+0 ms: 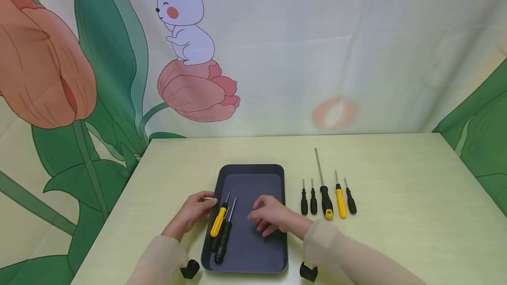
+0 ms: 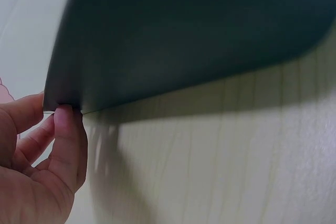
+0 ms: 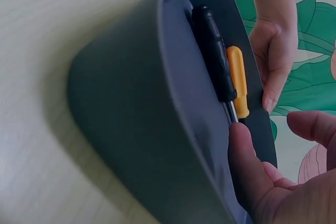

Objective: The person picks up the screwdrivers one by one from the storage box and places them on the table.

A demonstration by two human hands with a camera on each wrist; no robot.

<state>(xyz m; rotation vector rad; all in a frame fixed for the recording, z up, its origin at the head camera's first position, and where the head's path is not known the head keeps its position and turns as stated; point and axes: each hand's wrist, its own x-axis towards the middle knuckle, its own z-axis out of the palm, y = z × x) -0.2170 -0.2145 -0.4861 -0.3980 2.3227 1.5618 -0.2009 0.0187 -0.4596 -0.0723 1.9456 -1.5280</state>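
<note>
A dark grey tray (image 1: 255, 250) lies on the table, with a yellow-handled screwdriver (image 1: 218, 222), a long black-handled screwdriver (image 1: 224, 241) and a partly covered black one (image 1: 214, 244) along its left side. My left hand (image 1: 196, 209) pinches the tray's left rim; in the left wrist view, fingertips (image 2: 64, 114) press on the outside of the wall. Over the right half of the tray hovers my right hand (image 1: 273, 215), fingers loosely bent and nothing in them. In the right wrist view, its fingertip overlaps a screwdriver shaft.
Right of the tray stands a row of several screwdrivers: two small black ones (image 1: 304, 201), a long black one with a yellow end (image 1: 326, 201), a yellow one (image 1: 340, 201) and another black one (image 1: 350, 201). Behind the table (image 1: 396, 179) hangs a printed curtain (image 1: 277, 56).
</note>
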